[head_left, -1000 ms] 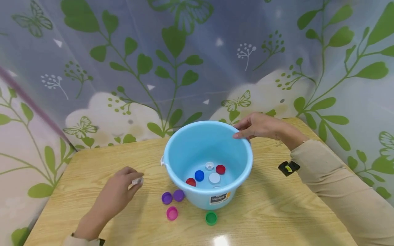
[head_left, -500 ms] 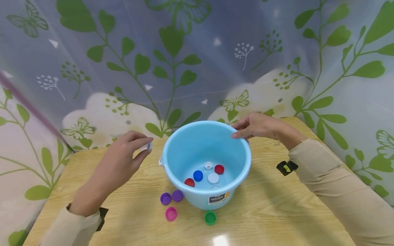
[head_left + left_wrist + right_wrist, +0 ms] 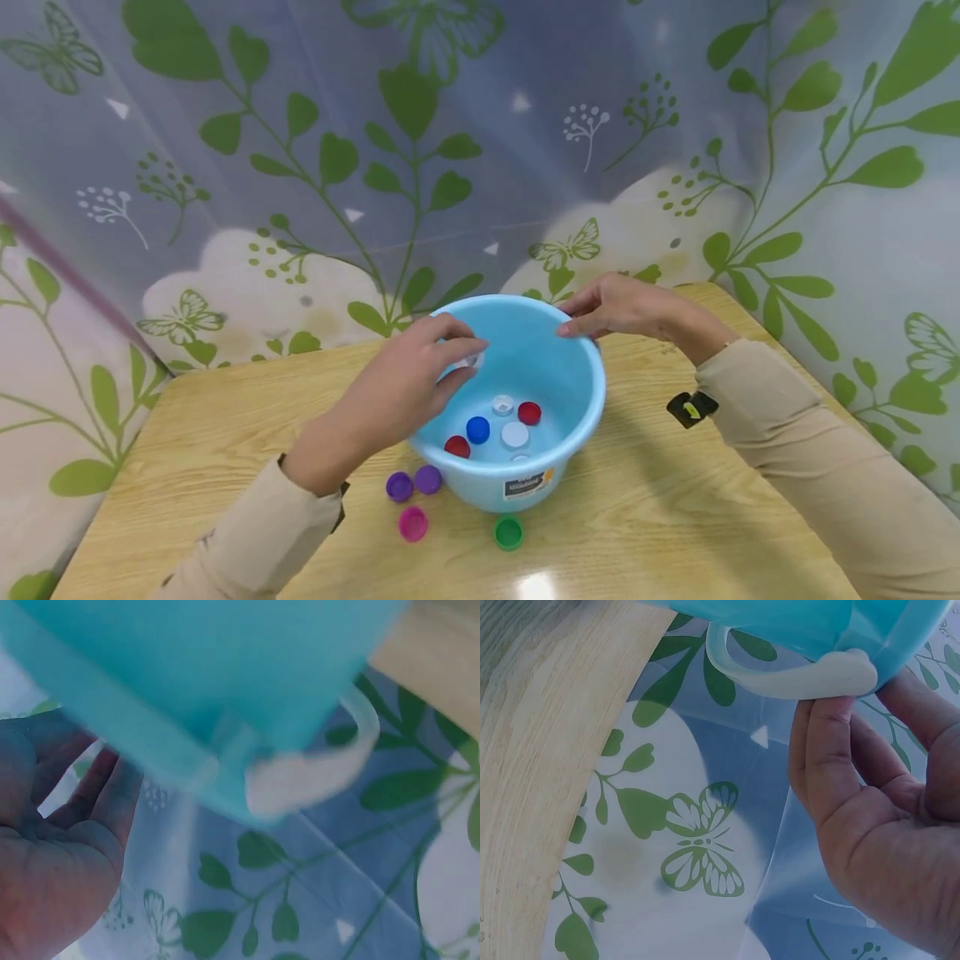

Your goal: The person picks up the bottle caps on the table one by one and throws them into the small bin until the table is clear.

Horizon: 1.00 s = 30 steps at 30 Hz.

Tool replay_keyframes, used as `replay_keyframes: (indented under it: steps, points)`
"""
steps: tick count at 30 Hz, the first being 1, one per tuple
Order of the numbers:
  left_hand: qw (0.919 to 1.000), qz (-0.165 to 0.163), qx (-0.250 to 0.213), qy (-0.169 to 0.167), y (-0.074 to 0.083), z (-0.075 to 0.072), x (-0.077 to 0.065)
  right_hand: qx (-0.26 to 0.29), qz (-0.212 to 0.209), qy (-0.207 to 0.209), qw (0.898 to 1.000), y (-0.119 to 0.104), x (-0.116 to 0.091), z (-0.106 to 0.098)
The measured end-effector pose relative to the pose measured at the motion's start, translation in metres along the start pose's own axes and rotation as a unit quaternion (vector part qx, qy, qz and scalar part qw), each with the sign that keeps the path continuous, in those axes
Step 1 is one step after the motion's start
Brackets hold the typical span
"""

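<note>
A light blue bucket (image 3: 540, 358) stands on the wooden table. My left hand (image 3: 405, 375) pinches a small whitish bottle cap (image 3: 471, 360) between thumb and fingers, above the bucket's left side; in the left wrist view the bucket hides the fingertips. At the bucket's back right rim, my right hand (image 3: 622, 308) grips the edge, its fingers against the white handle's end (image 3: 847, 673) in the right wrist view. Inside on the bottom lie a blue cap (image 3: 477, 430), two red caps, one being a red cap (image 3: 529, 413), and several white ones, including a white cap (image 3: 515, 436).
Outside the bucket, on the table (image 3: 675, 500), are two purple caps, one of them a purple cap (image 3: 400, 487), plus a pink cap (image 3: 413, 524) and a green cap (image 3: 508, 533). A leaf-patterned curtain (image 3: 300, 208) hangs behind the table.
My left hand has risen from above the table left of the bucket and moved right, carrying the whitish cap over the rim. The right hand stays on the bucket; the view has shifted slightly.
</note>
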<state>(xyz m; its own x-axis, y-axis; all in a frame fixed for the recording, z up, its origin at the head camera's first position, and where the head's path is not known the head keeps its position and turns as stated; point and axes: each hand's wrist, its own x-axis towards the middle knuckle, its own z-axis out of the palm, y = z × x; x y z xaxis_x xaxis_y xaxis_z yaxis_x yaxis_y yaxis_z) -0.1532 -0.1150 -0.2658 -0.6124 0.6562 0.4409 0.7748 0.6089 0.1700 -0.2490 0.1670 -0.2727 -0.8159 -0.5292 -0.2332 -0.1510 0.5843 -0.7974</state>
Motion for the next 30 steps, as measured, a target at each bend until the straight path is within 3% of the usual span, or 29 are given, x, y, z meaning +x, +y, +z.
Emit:
replay_keyframes:
  steps: [6,11,23,30]
  points:
    - [0.9977,-0.021,-0.046,-0.044,0.0,0.023,0.011,0.002,0.002,-0.001,1.0,0.004,0.0,0.0]
    - [0.9946,-0.046,-0.044,-0.081,-0.004,0.036,0.007,0.009,-0.001,-0.005,1.0,0.005,0.0,0.0]
    - [0.9866,-0.074,-0.058,-0.133,-0.005,0.036,0.006,0.006,-0.003,0.004,1.0,0.003,0.0,0.0]
    - [0.9872,-0.083,-0.071,-0.116,-0.005,0.038,0.004,0.015,-0.005,0.001,1.0,0.004,-0.001,0.001]
